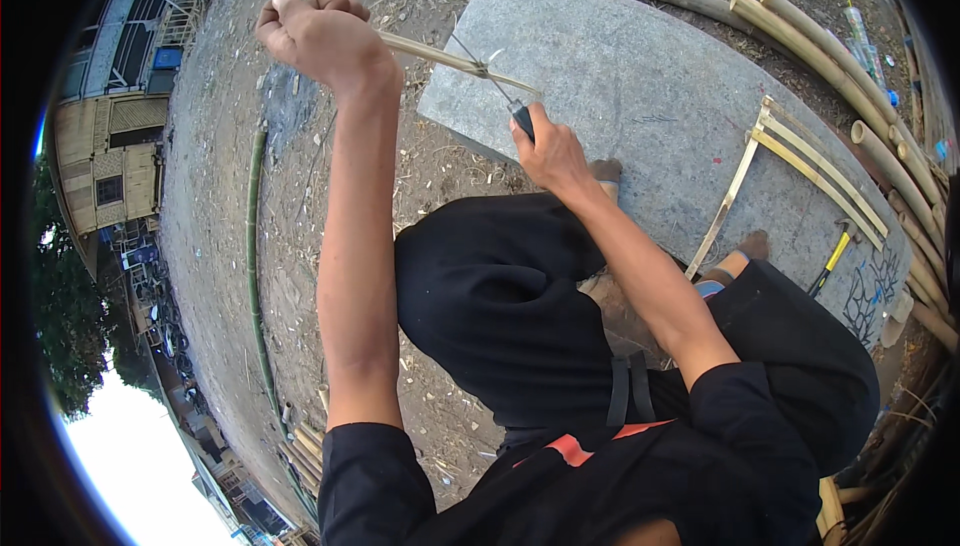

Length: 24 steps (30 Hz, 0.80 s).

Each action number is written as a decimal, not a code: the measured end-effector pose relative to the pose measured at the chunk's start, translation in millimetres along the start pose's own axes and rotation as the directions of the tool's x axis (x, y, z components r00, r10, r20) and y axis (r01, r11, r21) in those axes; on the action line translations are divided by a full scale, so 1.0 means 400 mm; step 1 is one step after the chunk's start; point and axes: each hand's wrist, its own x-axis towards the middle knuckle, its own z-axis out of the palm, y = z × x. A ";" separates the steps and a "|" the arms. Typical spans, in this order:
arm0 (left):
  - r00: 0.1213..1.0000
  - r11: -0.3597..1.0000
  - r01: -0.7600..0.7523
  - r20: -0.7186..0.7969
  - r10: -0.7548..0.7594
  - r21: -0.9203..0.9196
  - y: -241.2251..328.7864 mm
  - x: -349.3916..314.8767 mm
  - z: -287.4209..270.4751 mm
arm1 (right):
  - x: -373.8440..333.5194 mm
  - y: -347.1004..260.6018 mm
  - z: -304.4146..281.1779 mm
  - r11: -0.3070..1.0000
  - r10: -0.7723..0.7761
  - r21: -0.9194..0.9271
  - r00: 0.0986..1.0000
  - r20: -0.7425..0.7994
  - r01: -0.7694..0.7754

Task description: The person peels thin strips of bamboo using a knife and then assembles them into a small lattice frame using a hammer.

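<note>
My left hand is closed around one end of a narrow bamboo strip, held out above the ground at the upper left. The strip slants right, over the edge of a grey slab. My right hand grips a knife by its black handle. Its thin blade crosses the strip, and a pale curled shaving stands up beside the crossing. Pale bamboo strips lie on the slab to the right, meeting at a corner.
A tool with a yellow and black handle rests on the slab's right part. Cut bamboo poles are piled along the right side. A long green bamboo pole lies on the dirt at left. My bent knees are close below my hands.
</note>
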 end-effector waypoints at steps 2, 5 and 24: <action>0.998 0.999 0.038 -0.040 -0.039 -0.022 -0.016 -0.009 -0.016 | 0.001 -0.007 0.007 0.999 0.023 0.029 1.000 0.000 -0.023; 0.999 1.000 0.023 -0.046 -0.023 -0.005 -0.011 0.006 -0.031 | -0.007 -0.064 -0.010 0.990 0.061 0.125 0.998 0.020 -0.063; 0.998 0.998 -0.015 0.060 0.019 -0.062 -0.031 0.014 -0.024 | -0.015 -0.023 -0.021 0.934 0.095 0.348 0.995 -0.019 -0.083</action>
